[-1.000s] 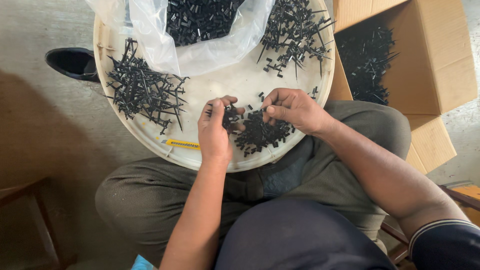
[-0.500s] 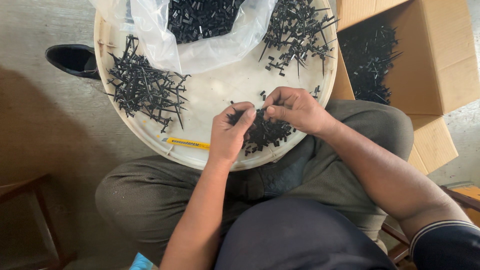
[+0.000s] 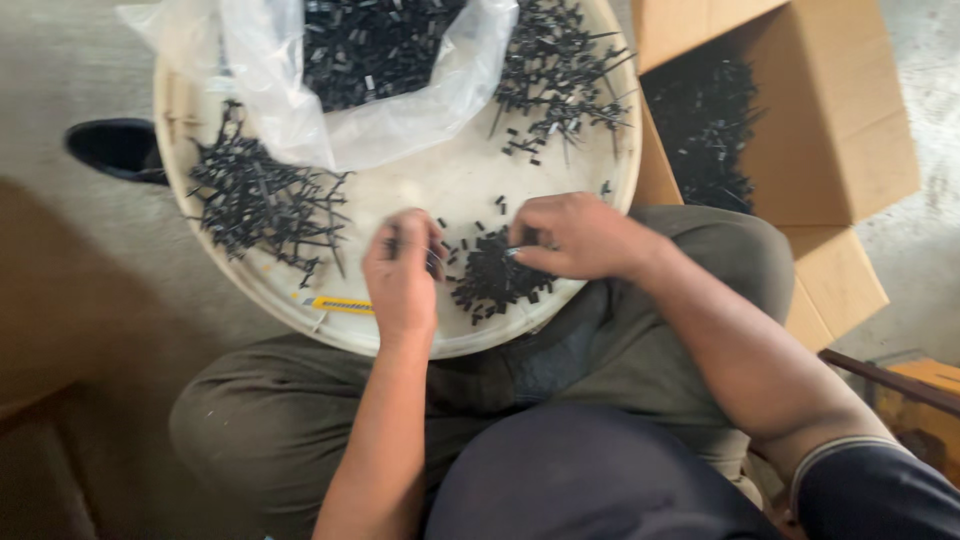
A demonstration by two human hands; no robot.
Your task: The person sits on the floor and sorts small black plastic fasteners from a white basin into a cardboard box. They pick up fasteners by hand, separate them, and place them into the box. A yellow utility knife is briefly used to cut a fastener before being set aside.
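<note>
Hands are working over a round white tray (image 3: 470, 180) that is resting on my lap. My left hand (image 3: 403, 275) is hovering near the tray's near edge with fingers curled around a few small black plastic pieces (image 3: 432, 262), though motion blur is keeping me from telling how tightly I am pinching them. My right hand (image 3: 575, 237) is lying just beside it, fingers bent and pressing down onto a small heap of short black pieces (image 3: 492, 283) at the near edge, between my two hands. A yellow utility knife (image 3: 340, 304) is lying at the near-left edge of the tray, close to my left wrist. A pile of longer black parts (image 3: 262, 205) is sitting toward the left edge, and another pile (image 3: 560, 70) is sitting at the far-right edge. A clear plastic bag (image 3: 300, 110) holding more black parts is slumping over the far edge. A cardboard box (image 3: 840, 130) with black parts inside is standing off the tray's right edge.
</note>
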